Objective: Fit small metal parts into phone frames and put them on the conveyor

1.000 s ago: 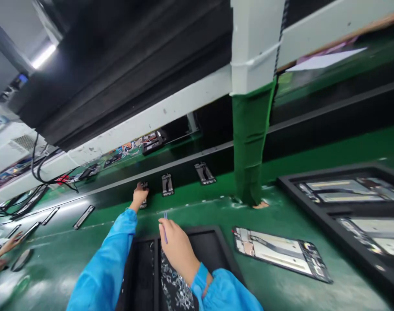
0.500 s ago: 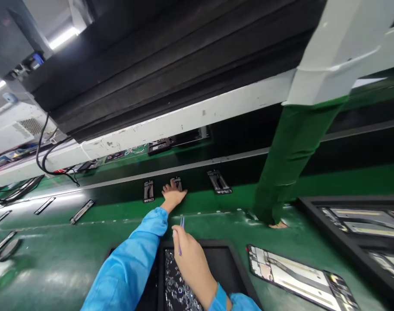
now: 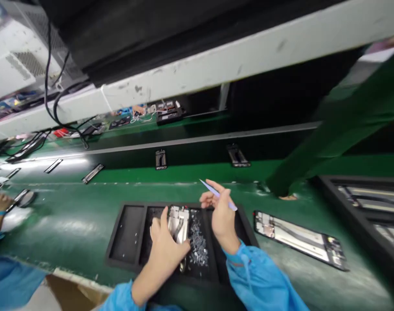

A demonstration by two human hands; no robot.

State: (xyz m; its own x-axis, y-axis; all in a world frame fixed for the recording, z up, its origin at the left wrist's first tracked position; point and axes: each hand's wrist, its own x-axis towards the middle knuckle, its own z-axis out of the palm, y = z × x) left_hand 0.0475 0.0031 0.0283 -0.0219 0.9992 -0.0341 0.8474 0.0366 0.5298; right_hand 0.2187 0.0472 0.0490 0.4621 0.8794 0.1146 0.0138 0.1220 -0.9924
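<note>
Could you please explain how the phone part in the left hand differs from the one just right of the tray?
The held phone part is in the left hand over the black tray; the other phone part lies on the green bench. The hand partly covers the held phone part; the other phone part shows whole. Both show pale surfaces.
</note>
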